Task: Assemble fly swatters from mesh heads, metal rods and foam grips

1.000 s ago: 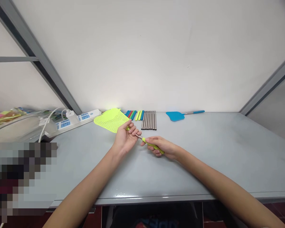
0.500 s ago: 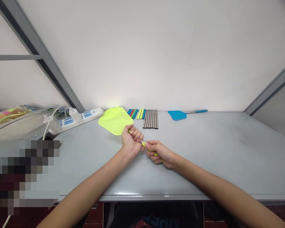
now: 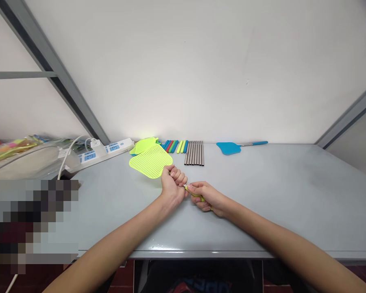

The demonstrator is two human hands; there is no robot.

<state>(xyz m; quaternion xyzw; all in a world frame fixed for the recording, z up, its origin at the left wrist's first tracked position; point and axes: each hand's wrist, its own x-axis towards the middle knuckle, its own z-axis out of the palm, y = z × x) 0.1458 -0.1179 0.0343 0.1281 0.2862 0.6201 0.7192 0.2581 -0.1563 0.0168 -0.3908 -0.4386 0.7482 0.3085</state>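
Above the table's middle, my left hand [image 3: 174, 185] is wrapped round the metal shaft of a yellow-green fly swatter [image 3: 151, 161]. Its perforated head sticks out to the far left of that fist. My right hand [image 3: 208, 198] is closed round the swatter's yellow-green handle [image 3: 198, 196], close beside the left one. A short bit of bare shaft shows between the two hands; the rest is covered by fingers.
Behind lie more swatter heads [image 3: 142, 144], coloured handles [image 3: 180, 147] and a row of metal tubes [image 3: 194, 154]. A blue fly swatter [image 3: 228, 148] lies at the back right. On the left are a power strip [image 3: 118, 145] with cables and plastic bags [image 3: 15, 150].
Both hands and the swatter have shifted slightly right and toward me. Its head now uncovers more of the heads behind it. Less bare shaft and handle show between the hands.
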